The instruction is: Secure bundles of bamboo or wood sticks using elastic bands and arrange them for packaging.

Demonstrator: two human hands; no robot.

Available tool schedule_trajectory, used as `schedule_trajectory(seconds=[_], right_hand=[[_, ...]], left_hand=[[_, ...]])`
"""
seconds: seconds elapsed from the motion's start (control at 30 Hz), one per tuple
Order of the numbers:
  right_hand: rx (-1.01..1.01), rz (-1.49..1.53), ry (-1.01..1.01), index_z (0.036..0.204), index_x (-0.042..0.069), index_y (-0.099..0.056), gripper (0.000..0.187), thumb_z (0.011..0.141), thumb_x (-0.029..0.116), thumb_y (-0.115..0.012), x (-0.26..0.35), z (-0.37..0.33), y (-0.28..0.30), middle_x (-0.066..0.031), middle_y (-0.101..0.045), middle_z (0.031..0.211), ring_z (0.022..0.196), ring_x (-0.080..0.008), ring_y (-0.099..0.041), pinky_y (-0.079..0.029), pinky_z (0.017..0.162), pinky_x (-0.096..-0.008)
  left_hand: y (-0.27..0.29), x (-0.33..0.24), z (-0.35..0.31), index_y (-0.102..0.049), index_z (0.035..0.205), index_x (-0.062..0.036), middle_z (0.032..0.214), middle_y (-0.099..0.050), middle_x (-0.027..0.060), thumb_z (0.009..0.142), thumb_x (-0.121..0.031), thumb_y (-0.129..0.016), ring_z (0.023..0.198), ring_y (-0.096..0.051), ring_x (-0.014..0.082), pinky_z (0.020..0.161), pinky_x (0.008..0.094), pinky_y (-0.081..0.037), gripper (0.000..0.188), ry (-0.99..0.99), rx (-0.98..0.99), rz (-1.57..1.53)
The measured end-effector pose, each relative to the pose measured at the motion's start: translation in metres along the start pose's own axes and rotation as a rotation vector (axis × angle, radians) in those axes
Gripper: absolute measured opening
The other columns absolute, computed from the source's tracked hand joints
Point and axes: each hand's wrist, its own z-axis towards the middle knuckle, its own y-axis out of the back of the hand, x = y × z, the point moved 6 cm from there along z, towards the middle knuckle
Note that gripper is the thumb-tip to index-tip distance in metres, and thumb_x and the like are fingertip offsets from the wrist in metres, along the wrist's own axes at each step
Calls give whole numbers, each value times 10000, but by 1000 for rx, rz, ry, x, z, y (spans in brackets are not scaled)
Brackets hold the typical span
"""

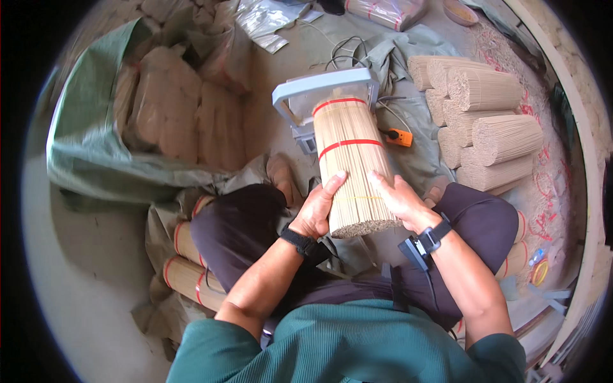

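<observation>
Between my two hands is a thick bundle of thin wooden sticks [351,169], with two red bands round its upper part and a thin yellowish one lower down. My left hand [319,207] grips its left side near the close end, thumb on top. From the right, my right hand [401,199] clasps the same end with its thumb along the top. The bundle's far end lies over a pale blue-grey frame [325,82] that looks like a scale or stand. Most of my fingers are hidden beneath the bundle.
At the right, several unbanded stick bundles [488,89] are stacked on a grey-green sheet. An orange power socket [400,137] with a black plug lies beside the frame. A green woven sack [86,140] with wrapped packs stands left. Red-banded bundles [188,277] lie by my left leg.
</observation>
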Motion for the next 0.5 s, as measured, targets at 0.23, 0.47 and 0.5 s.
schedule_trajectory(seconds=[0.23, 0.47, 0.5], right_hand=[[-258, 67, 148, 1305, -136, -317, 675, 942, 399, -509, -14, -93, 44, -236, -509, 1254, 1131, -246, -525, -428, 937, -323], [-56, -155, 433, 1371, -47, -283, 688, 974, 514, -309, 41, -201, 105, -179, -570, 1161, 808, -210, -662, -572, 627, -336], [9, -58, 383, 1408, -24, -233, 748, 959, 574, -250, 60, -199, 112, -170, -565, 1178, 953, -243, -630, -560, 755, -352]], left_hand=[[-74, 27, -39, -380, 1314, 36, 1215, -555, 169, 862, -348, -647, 1063, -596, 244, 912, 364, -496, 651, -94, 149, 164], [-146, -8, -79, -360, 1329, 30, 1226, -537, 137, 806, -315, -715, 1115, -546, 207, 968, 344, -442, 720, -225, 598, 346], [-154, -9, -84, -357, 1332, 28, 1238, -529, 134, 799, -313, -722, 1132, -533, 203, 977, 342, -433, 730, -172, 664, 317]])
